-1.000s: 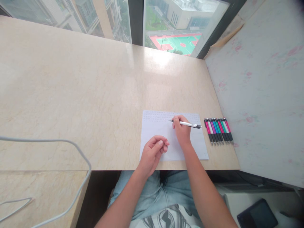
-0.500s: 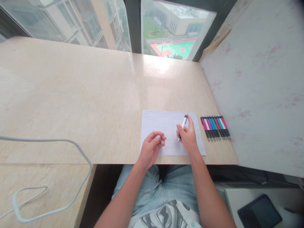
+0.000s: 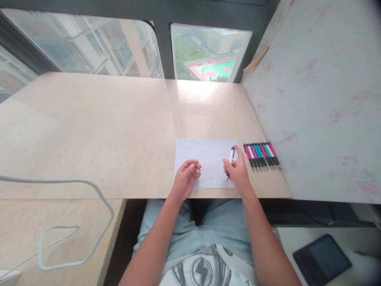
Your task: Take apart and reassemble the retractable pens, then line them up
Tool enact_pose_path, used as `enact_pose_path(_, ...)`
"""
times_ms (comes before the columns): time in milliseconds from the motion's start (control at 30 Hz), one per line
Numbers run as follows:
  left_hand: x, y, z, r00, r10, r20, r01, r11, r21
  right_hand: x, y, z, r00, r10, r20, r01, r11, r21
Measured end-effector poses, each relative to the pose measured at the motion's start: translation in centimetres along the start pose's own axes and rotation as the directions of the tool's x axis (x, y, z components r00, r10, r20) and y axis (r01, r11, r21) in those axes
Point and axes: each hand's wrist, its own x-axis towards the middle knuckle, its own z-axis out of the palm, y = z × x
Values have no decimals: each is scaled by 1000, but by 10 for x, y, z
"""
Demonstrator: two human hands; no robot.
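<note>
My right hand (image 3: pixel 238 170) is closed around a white pen (image 3: pixel 231 155) with a black grip and clip. The pen stands steeply, its tip pointing down over the right part of a white sheet of paper (image 3: pixel 208 167), and the index finger reaches up by its top end. Whether the tip touches the paper I cannot tell. Over the sheet's lower left edge, my left hand (image 3: pixel 187 176) is loosely curled, thumb against fingers. A small thin shiny bit shows between those fingers, too small to name. Lines of small handwriting run along the sheet's top.
Right of the paper, a row of several coloured pens (image 3: pixel 262 155) lies side by side near the wallpapered wall (image 3: pixel 321 111). A white cable (image 3: pixel 98 190) loops at left. A dark tablet-like device (image 3: pixel 322 258) lies lower right. Windows stand behind the beige tabletop (image 3: pixel 104 131).
The head view has shifted and tilted. My right hand with the pen sits a little farther right over the paper; my left hand stays curled at the sheet's left side.
</note>
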Motion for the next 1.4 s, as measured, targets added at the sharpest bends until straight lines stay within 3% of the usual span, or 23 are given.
enact_pose_path(100, 0, 0, 0, 1000, -3, -2, 3, 1000, -2, 1, 6, -8, 997, -66, -42, 52, 960, -276)
enact_pose_path(233, 1, 1, 0, 1000, -4, -9, 4, 1000, 2, 3, 14, -19, 980, -196, -28, 133, 754, -643)
enact_pose_path(367, 2, 2, 0, 1000, -4, -13, 4, 1000, 9, 1, 17, -26, 983, -185, 0, 113, 599, -793)
enact_pose_path(900, 2, 3, 1, 1000, -13, -11, 14, 1000, 27, -18, 17, -16, 961, -266, -69, 98, 566, -819)
enact_pose_path(1200, -1, 6, 1, 998, -47, -46, 48, 999, 20, -10, 24, -29, 947, -309, -86, 145, 652, -745)
enact_pose_path(1400, -4, 6, 4, 995, -33, -96, 45, 991, 123, -8, 13, -22, 956, -289, -59, 145, 635, -759)
